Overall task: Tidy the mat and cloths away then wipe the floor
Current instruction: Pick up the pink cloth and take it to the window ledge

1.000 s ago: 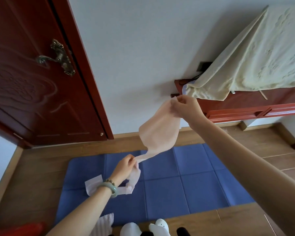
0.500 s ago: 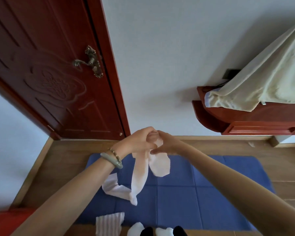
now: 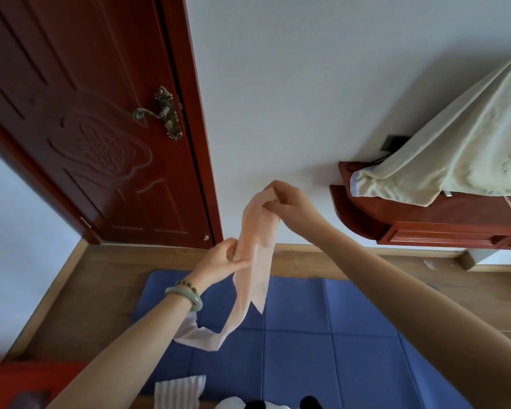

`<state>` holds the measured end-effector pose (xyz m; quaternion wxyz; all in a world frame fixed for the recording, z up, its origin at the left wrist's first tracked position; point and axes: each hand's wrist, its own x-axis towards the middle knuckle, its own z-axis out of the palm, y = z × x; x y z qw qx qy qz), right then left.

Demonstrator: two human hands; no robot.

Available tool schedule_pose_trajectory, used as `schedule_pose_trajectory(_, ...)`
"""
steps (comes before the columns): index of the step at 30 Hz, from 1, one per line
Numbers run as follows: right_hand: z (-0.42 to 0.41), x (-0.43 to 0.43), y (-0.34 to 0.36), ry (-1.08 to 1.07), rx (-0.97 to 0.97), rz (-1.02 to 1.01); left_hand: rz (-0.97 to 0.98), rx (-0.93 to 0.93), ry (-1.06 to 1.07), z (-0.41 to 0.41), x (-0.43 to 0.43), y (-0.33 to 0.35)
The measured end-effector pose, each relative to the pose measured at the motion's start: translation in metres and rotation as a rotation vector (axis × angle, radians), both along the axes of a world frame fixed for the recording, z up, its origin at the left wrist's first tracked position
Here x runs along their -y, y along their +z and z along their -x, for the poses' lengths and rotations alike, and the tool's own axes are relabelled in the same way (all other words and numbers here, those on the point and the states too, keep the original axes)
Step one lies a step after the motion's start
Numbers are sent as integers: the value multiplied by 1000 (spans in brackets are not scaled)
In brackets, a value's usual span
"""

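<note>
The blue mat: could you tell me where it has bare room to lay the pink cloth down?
The blue mat is bare across its middle and right squares, beside the right forearm; the wooden floor strip between mat and wall is bare. Crowded: the near left edge, where the tail of the pink cloth hangs and a striped white cloth lies.

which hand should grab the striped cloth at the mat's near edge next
Probably left: the left hand grips the pink cloth lower, nearer the striped cloth; the right hand pinches its top end, higher and farther off.
</note>
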<state>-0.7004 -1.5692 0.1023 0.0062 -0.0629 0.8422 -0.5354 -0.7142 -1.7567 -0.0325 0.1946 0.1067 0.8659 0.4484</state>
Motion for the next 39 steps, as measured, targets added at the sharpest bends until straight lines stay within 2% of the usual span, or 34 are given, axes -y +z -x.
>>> schedule_pose_trajectory(3,0,-14,13,-76,-28,28,26,-35,18,0,0,3)
schedule_pose_trajectory(7,5,-46,8,-185,53,-115,-9,-57,60,11,10,34)
schedule_pose_trajectory(10,2,-66,-8,-157,269,-310,-50,-69,18,25,12,71)
schedule_pose_trajectory(13,-7,-68,-19,-4,436,-324,39,-208,-60,36,-1,106)
schedule_pose_trajectory(15,-10,-58,-19,70,399,-282,108,-248,-171,36,-18,126)
schedule_pose_trajectory(19,-8,-31,-15,142,271,-152,150,-202,-325,25,-45,150)
schedule_pose_trajectory(21,-6,-22,-12,128,200,-159,210,-193,-346,22,-48,157)
schedule_pose_trajectory(23,-5,-20,-8,67,144,-150,321,-262,-367,22,-40,159)
schedule_pose_trajectory(28,-5,-10,5,108,40,-187,414,-434,-306,28,-14,127)
schedule_pose_trajectory(30,-3,-7,11,104,1,-170,426,-376,-281,30,-2,104)
schedule_pose_trajectory(32,-2,-12,15,78,-22,-106,332,-251,-230,30,10,84)
schedule_pose_trajectory(35,-2,-27,15,52,-2,-86,281,-228,-195,29,20,74)
schedule_pose_trajectory(39,-5,-47,-2,89,123,-279,336,-224,-184,33,18,95)
